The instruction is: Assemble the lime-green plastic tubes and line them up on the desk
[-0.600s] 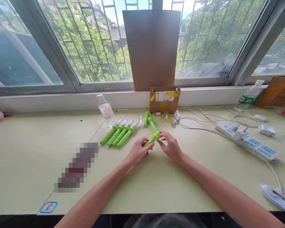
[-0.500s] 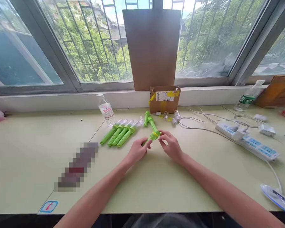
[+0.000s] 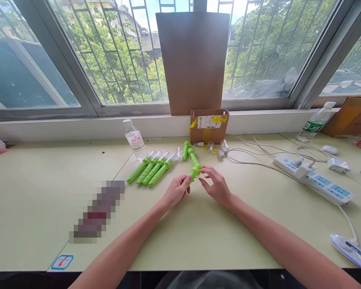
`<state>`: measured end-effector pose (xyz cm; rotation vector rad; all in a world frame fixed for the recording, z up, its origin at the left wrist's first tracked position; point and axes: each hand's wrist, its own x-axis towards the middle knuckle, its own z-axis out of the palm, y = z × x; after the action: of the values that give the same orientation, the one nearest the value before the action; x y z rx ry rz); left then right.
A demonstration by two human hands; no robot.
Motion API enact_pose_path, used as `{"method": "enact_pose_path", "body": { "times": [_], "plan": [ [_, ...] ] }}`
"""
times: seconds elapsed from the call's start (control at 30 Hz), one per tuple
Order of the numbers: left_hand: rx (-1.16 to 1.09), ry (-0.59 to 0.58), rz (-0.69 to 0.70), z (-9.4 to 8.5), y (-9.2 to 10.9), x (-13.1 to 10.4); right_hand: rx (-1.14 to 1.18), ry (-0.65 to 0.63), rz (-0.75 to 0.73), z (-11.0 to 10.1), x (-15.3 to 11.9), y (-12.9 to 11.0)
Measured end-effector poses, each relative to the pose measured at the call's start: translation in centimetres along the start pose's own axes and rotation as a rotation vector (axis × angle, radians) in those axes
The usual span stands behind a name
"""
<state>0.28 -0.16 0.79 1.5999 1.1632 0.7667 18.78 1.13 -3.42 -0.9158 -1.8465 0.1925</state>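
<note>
Head camera view: two bare hands are close together near the middle of a pale green table [image 3: 243, 233], in front of a window [image 3: 258, 60]. The left hand [image 3: 175, 192] is closed around the lower part of a green tube [image 3: 194, 174], thumb on top, holding it tilted so that its wider end points away from the person. A yellow ring [image 3: 196, 169] shows at that end. The right hand [image 3: 218, 188] is curled beside the same end, thumb and forefinger apart; whether its fingertips grip the rim cannot be told. The hands are near each other but not touching — the tube lies between them.

Just beyond its wide end is a ribbed green piece [image 3: 194, 157]; contact between the two cannot be made out. Beside that lies a second green piece [image 3: 185, 150]. To the left, four green tubes [image 3: 160, 174] with clear tops lie side by side in a slanting row, near a bottle [image 3: 134, 140] with a white cap.

Farther back stands a cardboard box [image 3: 209, 134], with a small clear cup [image 3: 210, 147] in front of it. Off to the right lies a white power strip [image 3: 327, 188]. On the left, a dark shape [image 3: 99, 212] is pixelated — unreadable.
</note>
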Motion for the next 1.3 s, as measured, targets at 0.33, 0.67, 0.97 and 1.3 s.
{"method": "enact_pose_path", "body": {
  "times": [0.33,0.67,0.97,1.3],
  "plan": [
    [-0.08,-0.067,-0.021,-0.2,0.1,-0.2,-0.003,-0.002,-0.039,0.0,0.0,-0.8],
    [-0.08,-0.116,-0.001,-0.3,-0.3,0.1,0.005,0.036,-0.055,0.0,-0.1,-0.7],
    [0.397,0.074,0.244,-0.1,-1.1,0.5,-0.15,0.112,-0.018,-0.9,0.8,1.9],
    [0.748,0.072,0.311,-0.3,-1.5,0.8,-0.598,-0.113,0.362,-3.5,1.7,9.5]
  ]
}}
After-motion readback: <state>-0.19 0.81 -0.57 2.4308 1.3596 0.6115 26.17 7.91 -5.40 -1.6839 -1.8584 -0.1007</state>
